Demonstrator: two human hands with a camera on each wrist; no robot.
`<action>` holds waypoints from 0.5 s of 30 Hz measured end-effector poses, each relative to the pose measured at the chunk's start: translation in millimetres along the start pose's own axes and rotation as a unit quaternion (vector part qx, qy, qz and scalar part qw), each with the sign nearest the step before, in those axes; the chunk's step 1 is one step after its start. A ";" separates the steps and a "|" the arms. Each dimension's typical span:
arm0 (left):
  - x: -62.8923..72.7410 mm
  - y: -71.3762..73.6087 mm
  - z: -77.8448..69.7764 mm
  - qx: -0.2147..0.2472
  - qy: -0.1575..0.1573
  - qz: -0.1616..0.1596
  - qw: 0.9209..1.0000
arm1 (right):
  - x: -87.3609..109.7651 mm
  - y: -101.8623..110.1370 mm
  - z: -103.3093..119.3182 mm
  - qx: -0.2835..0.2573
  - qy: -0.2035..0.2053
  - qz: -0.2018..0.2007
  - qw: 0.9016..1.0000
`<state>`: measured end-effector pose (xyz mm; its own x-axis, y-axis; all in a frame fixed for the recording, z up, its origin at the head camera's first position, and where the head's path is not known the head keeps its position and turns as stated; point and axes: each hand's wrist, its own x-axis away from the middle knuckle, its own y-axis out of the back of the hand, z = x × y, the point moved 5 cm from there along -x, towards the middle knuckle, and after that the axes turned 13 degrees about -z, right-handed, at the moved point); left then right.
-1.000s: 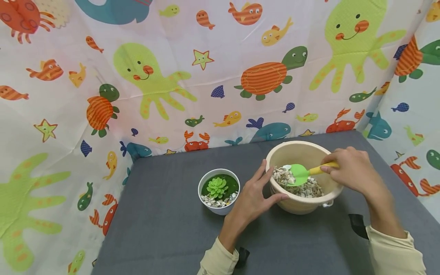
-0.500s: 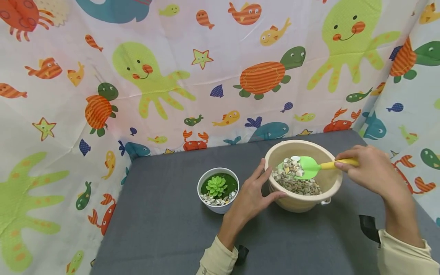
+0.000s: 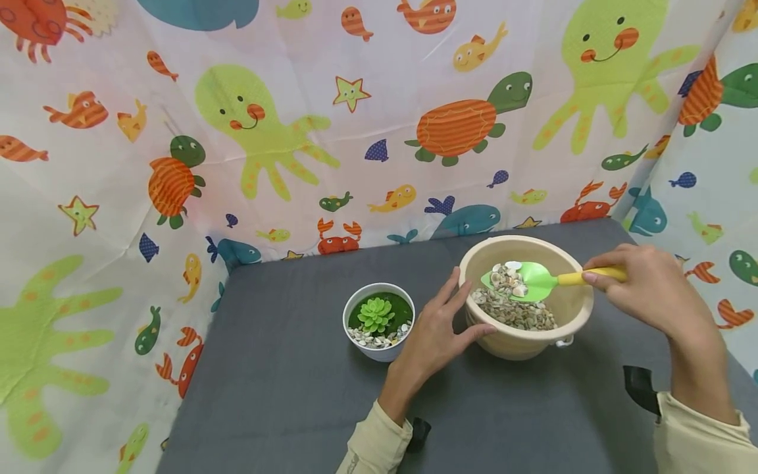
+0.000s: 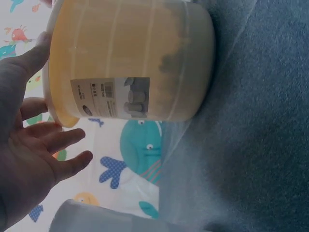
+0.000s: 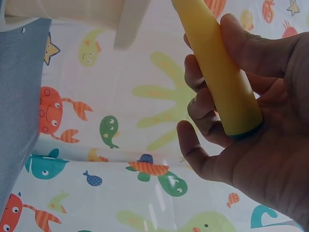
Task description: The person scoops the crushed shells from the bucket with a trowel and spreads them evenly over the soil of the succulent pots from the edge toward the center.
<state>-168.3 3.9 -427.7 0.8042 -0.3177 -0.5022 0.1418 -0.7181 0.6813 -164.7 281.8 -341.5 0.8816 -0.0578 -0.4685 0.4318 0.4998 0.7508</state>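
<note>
A green-bladed trowel (image 3: pixel 535 282) with a yellow handle (image 5: pixel 219 72) is gripped in my right hand (image 3: pixel 657 289), fingers and thumb round the handle. Small shells and pebbles (image 3: pixel 508 279) lie on its blade. The blade is over the inside of a cream plastic bucket (image 3: pixel 574 322), above a layer of small shells and stones (image 3: pixel 524 315). My left hand (image 3: pixel 432 336) touches the bucket's left side and rim with spread fingers and thumb; in the left wrist view its other fingers stand free of the wall.
Left of the bucket stands a small white pot (image 3: pixel 381 354) with a green succulent (image 3: pixel 376 315) and pale pebbles. Both containers are on a grey cloth-covered table (image 3: pixel 284 375). A curtain (image 3: pixel 308 164) printed with sea animals rises behind and along both sides.
The trowel has risen from the shells and moved right, with its load on the blade. My right hand has shifted right with it. My left hand stays at the bucket.
</note>
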 end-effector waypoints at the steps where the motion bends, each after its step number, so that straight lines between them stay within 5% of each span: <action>1: -0.2 0.1 -0.1 -0.001 0.000 -0.002 1.000 | -0.2 0.9 0.1 -0.003 -0.003 0.001 1.000; 15: -2.4 17.4 -1.0 0.005 -0.010 -0.045 0.999 | 3.1 19.0 11.3 0.022 0.037 -0.031 0.999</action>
<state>-167.2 -7.2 -414.1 0.7773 -0.2641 -0.5710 0.2070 -0.7497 0.6285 -151.6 281.3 -323.4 0.8373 -0.0225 -0.5462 0.4939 0.4594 0.7382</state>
